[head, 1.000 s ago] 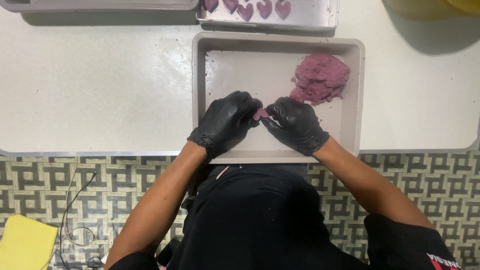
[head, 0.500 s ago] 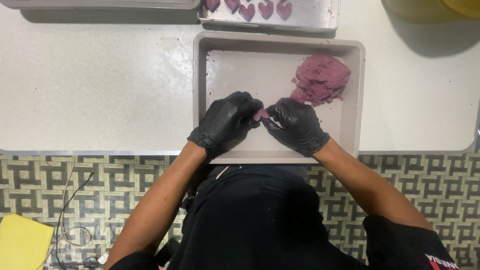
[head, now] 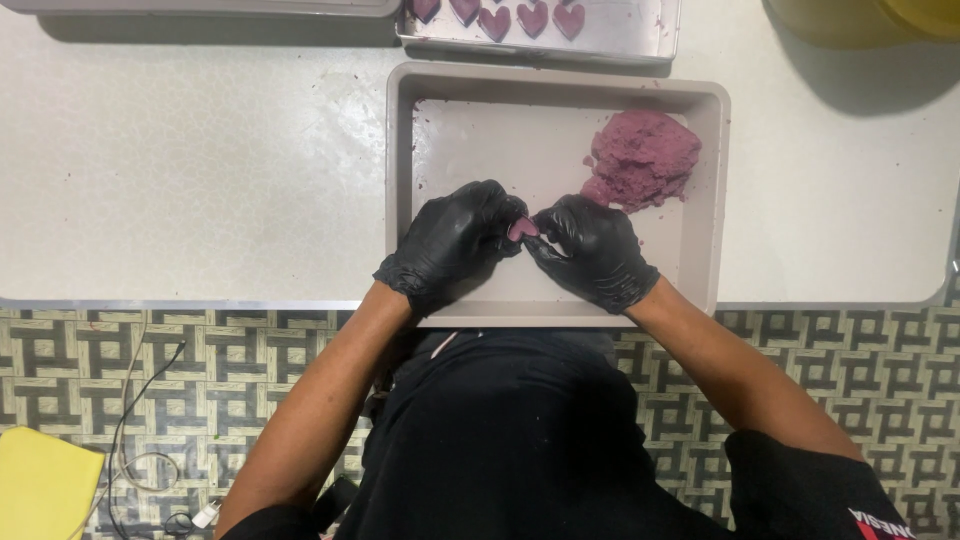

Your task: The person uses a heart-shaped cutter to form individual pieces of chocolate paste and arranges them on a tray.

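Mid-shaping: left hand [head: 455, 245] and right hand [head: 597, 250], both in black gloves, fingertips pinched together on a small purple dough piece [head: 522, 229] — held just above the bare floor of the grey tray [head: 560, 310]. Larger dough mound [head: 643, 158] at the tray's far right corner (untouched now). Finished purple hearts [head: 531, 17] on the metal tray beyond. Next, likely — gentle, even pressure to keep the outline.

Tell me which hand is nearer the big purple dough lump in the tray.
Right. The right hand sits just below-left of the purple dough lump, close beside its edge. The left hand is farther left across the tray.
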